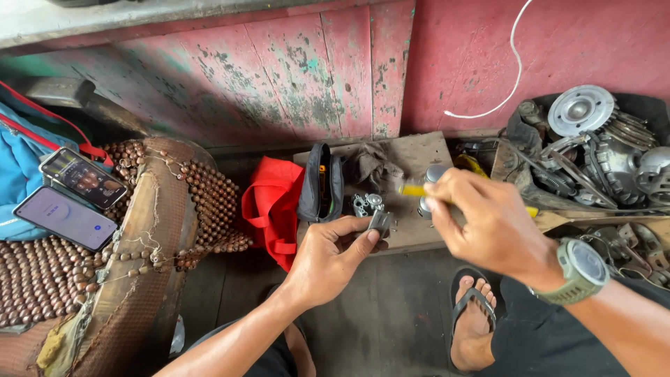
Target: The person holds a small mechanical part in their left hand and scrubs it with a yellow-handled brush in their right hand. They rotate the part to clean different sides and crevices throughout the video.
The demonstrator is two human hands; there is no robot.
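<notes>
A: Metal part [381,222], small and grey, sits pinched between the thumb and fingertips of the left hand [328,260], held just above the near edge of the wooden board [419,157].

B: And the right hand [488,222]?

A: Closed around a yellow-handled tool [413,190], its shaft blurred and pointing left toward the part. A watch [581,269] rides that wrist. Whether the tip touches the part cannot be told.

B: How is this step best done?

A: By my reading, the left hand should keep the part steady and low over the board, so anything that slips lands on wood, while the right hand works the tool squarely and without force.

B: What lies beyond?

A: On the board, more small metal pieces [367,204], a black pouch [321,183] and a rag [373,167]. A red bag [272,202] hangs to the left; two phones [73,199] rest on a beaded seat cover [202,202]. To the right, a tray of engine parts [593,146], with a red wall [544,49] behind.
</notes>
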